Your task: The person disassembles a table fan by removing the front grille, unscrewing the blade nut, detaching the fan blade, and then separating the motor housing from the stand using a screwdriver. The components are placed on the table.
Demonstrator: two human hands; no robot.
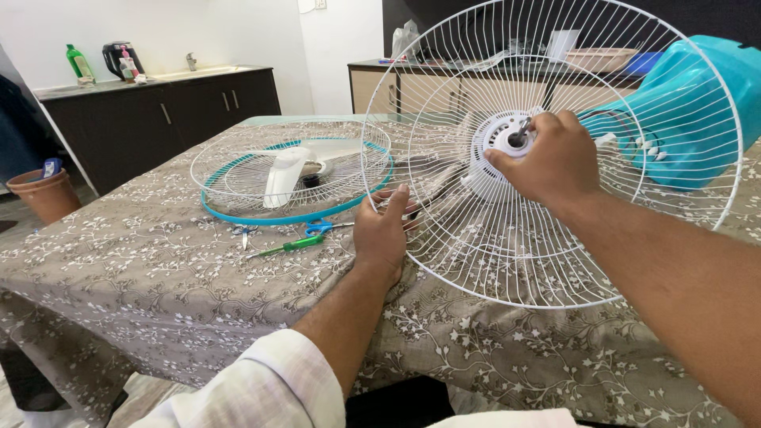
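Note:
A white wire fan guard [507, 261] stands tilted on the table, fixed to a turquoise fan motor housing [690, 111] behind it. My left hand [382, 231] grips the guard's wires at its left rim. My right hand [547, 158] is at the guard's white centre hub [498, 136], fingers closed around the hub's ring near the metal shaft [520, 131]. A second wire guard with a turquoise rim [289, 170] lies flat to the left, with white fan blades [285, 174] resting on it.
A green-handled screwdriver [289, 246] and blue-handled pliers [321, 228] lie on the floral tablecloth [158, 261] near the flat guard. A dark counter [158, 111] with bottles stands at the back left. A brown pot [47, 192] sits on the floor at left.

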